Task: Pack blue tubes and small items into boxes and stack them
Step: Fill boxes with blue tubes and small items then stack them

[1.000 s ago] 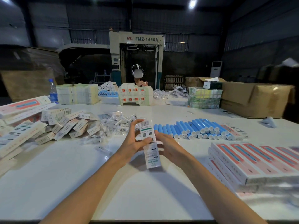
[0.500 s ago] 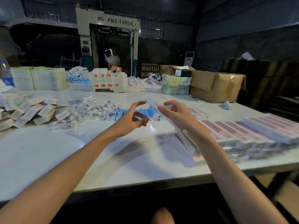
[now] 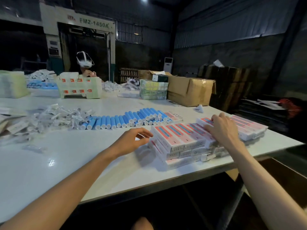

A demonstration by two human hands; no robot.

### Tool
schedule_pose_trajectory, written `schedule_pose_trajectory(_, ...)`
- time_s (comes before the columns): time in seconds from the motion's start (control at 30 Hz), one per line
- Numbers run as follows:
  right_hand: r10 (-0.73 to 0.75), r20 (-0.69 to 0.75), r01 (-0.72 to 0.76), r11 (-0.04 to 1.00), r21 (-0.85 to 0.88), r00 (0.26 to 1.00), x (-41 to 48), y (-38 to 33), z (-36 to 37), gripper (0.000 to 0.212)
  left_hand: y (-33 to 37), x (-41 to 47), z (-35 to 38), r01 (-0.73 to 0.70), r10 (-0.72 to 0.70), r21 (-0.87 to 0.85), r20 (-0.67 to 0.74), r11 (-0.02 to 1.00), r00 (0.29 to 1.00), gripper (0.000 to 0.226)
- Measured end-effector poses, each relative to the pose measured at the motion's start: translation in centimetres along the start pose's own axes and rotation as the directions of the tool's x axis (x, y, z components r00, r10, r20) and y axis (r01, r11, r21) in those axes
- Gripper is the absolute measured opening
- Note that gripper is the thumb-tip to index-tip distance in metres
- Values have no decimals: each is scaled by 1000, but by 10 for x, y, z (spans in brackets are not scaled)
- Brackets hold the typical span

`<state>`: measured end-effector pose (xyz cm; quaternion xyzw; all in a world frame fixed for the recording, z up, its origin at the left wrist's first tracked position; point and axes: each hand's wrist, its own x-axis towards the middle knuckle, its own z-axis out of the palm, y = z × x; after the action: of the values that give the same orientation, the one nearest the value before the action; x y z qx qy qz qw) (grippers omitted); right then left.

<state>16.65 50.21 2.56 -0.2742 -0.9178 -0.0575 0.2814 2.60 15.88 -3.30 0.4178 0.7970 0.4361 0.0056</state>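
– White table [image 3: 66,163] up front, dim warehouse behind. Where are the blue tubes [image 3: 123,121]?
– Lying side by side in a long row across the middle of the table. The bagged small items [image 3: 58,117] are heaped just to their left.
– And the boxes [image 3: 179,140]?
– Pink-topped, stacked in layers near the table's right front edge, just in front of the tubes.
– The hands?
– The right hand [image 3: 222,128] lies on the top layer, fingers spread and touching the boxes, pinching nothing. The left hand [image 3: 132,138] hovers just beside the stack's left end, fingers loosely bent, holding nothing.
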Motion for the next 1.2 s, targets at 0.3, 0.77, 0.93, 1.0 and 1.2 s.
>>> schedule_pose_trajectory(0.3,117,-17,-118,973,-198,993,3,18,17,36,7,11,15,7,-7,-1,36,1000,999,21)
schedule_pose_trajectory(0.77,52,-165,15,922,386,985,0,-65,-23,22,7,8,11,54,-57,39,66,998,996,22)
schedule_pose_trajectory(0.93,-85,-83,108,355,929,993,-18,-191,-43,13,-8,-5,-16,105,-105,-16,-55,994,993,16)
schedule_pose_trajectory(1.0,-112,19,-4,132,991,994,-28,-243,-37,17,-15,-12,-32,173,-172,-1,-114,985,979,16)
schedule_pose_trajectory(1.2,-137,225,-244,-135,960,965,-57,-366,5,27,-51,-45,-81,337,-314,63,-236,939,919,16)
